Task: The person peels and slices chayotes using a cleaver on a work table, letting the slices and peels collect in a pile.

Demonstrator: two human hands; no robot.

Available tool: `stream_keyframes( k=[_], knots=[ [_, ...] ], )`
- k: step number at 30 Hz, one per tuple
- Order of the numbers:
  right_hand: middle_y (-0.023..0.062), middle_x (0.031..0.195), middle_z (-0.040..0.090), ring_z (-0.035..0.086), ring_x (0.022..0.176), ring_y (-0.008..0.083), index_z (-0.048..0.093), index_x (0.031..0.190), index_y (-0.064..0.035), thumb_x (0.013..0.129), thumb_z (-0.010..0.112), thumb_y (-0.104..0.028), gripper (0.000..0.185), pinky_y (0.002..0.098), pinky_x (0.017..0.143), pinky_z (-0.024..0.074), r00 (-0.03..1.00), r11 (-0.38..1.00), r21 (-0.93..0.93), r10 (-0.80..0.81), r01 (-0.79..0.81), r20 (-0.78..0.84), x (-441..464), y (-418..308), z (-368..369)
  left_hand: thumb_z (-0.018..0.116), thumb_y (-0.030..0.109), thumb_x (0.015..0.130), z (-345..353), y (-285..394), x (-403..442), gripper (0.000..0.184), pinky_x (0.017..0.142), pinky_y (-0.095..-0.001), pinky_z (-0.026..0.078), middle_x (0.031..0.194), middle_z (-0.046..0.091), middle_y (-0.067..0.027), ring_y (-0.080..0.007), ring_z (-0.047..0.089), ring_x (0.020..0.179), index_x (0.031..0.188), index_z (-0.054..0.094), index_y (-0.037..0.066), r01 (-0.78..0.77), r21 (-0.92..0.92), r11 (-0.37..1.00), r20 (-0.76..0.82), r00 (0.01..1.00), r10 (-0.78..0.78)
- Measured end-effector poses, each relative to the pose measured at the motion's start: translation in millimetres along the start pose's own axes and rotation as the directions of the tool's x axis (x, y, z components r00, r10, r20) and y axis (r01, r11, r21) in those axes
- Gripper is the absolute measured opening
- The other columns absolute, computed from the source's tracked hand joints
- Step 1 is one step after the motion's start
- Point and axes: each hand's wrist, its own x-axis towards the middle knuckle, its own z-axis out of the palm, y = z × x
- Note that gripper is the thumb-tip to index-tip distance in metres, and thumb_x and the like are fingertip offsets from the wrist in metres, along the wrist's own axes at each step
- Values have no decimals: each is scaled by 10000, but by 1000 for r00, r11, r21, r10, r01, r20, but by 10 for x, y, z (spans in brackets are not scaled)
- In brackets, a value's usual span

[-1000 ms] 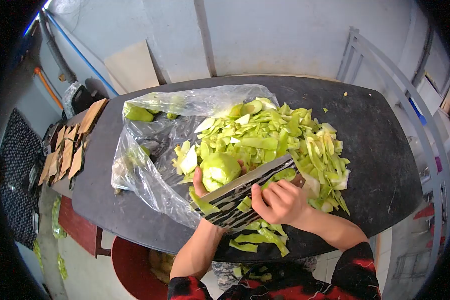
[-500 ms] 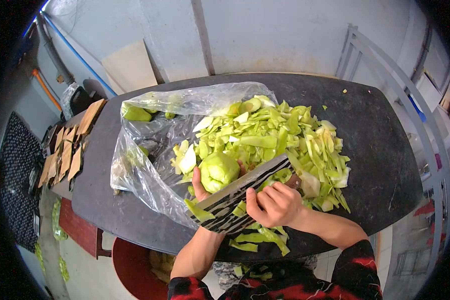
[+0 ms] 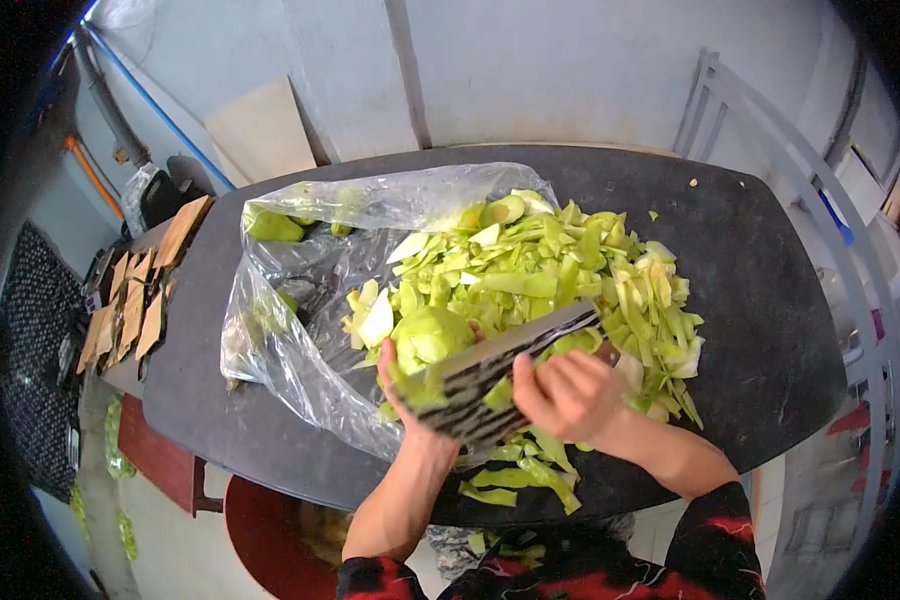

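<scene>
My left hand (image 3: 403,395) is wrapped round a peeled pale-green vegetable (image 3: 432,338), partly behind the blade. In my right hand (image 3: 570,395) is the handle end of a wide cleaver (image 3: 470,392), its blade striped dark and light, slanting across in front of the vegetable. Bits of green peel stick to the blade, which is blurred. A large heap of green peel (image 3: 515,275) lies just beyond both hands, partly on a clear plastic bag (image 3: 305,365). More peel strips (image 3: 535,480) lie near the table's front edge.
The dark table (image 3: 760,310) reaches out on both sides. Unpeeled green vegetables (image 3: 273,226) rest in the bag at the back left. Cardboard pieces (image 3: 180,235) lie off the left edge. Below the front edge stands a red tub (image 3: 260,535). A grey metal railing (image 3: 805,165) is at right.
The cleaver and my right hand have shifted slightly to the right since the last frame, and the blade is now blurred. My left hand and the vegetable have moved a little left.
</scene>
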Motion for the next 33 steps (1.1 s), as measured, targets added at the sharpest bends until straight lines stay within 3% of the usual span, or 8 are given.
stream_keyframes(
  k=[7, 13, 19, 22, 27, 29, 31, 33],
  knots=[
    [-8, 571, 438, 463, 482, 110, 611, 862, -2, 818, 606, -46, 63, 251, 435, 342, 998, 999, 21, -43, 42, 49, 29, -196, -72, 552, 674, 823, -33, -31, -25, 749, 975, -449, 473, 1198, 590, -179, -307, 575, 1098, 1246, 547, 55, 73, -89, 993, 113, 992, -63],
    [12, 590, 509, 552, 503, 147, 645, 953, 7, 811, 611, -81, 170, 276, 461, 435, 960, 966, -59, 257, -252, 107, -94, 270, 126, 542, 668, 818, 97, -25, 8, 731, 1022, -510, 416, 1249, 595, -102, -301, 542, 1175, 1288, 547, 108, -202, 98, 975, -198, 956, 218],
    [14, 627, 521, 556, 526, 142, 635, 968, 35, 782, 601, -58, 210, 269, 481, 445, 986, 984, 102, 137, -146, 93, 47, -18, -110, 560, 665, 781, -65, 10, 13, 769, 957, -489, 479, 1184, 628, -180, -351, 600, 1083, 1265, 557, 67, -108, 130, 986, -9, 994, 110],
    [9, 634, 509, 537, 532, 136, 634, 954, 35, 777, 609, -57, 201, 255, 481, 418, 988, 989, 108, 90, -103, 127, 95, -85, -232, 467, 644, 863, -155, -19, 22, 737, 939, -518, 505, 1240, 593, -203, -392, 602, 1089, 1314, 521, 64, 8, -58, 998, 205, 979, 4],
    [11, 639, 528, 539, 525, 135, 632, 954, 30, 787, 619, -66, 192, 261, 472, 423, 992, 993, 100, 59, -70, 107, 92, -69, -282, 476, 636, 857, -142, -25, -11, 746, 957, -522, 489, 1291, 567, -188, -379, 582, 1128, 1346, 503, 74, -17, 12, 1000, 297, 955, 12],
    [37, 650, 572, 590, 540, 165, 623, 951, 7, 786, 621, -70, 181, 293, 468, 454, 974, 974, 145, 147, -173, 171, 78, 23, -252, 528, 648, 817, -173, -18, 0, 769, 963, -502, 485, 1307, 562, -140, -338, 556, 1171, 1366, 496, 110, -144, 211, 967, 195, 975, 102],
    [63, 656, 598, 629, 564, 200, 603, 953, -11, 774, 619, -75, 190, 340, 475, 484, 929, 926, 190, 277, -326, 245, -19, 165, -114, 613, 682, 729, -121, 27, 4, 851, 982, -438, 474, 1296, 574, -67, -298, 550, 1172, 1391, 482, 163, -156, 276, 948, 310, 949, 65],
    [81, 653, 602, 647, 585, 216, 584, 965, -15, 762, 617, -77, 214, 356, 486, 501, 893, 887, 234, 317, -398, 318, -21, 284, -108, 647, 588, 719, -76, 33, -10, 885, 997, -488, 446, 1287, 549, -117, -311, 539, 1174, 1429, 409, 115, -150, 205, 967, 332, 940, 76]
  ],
)
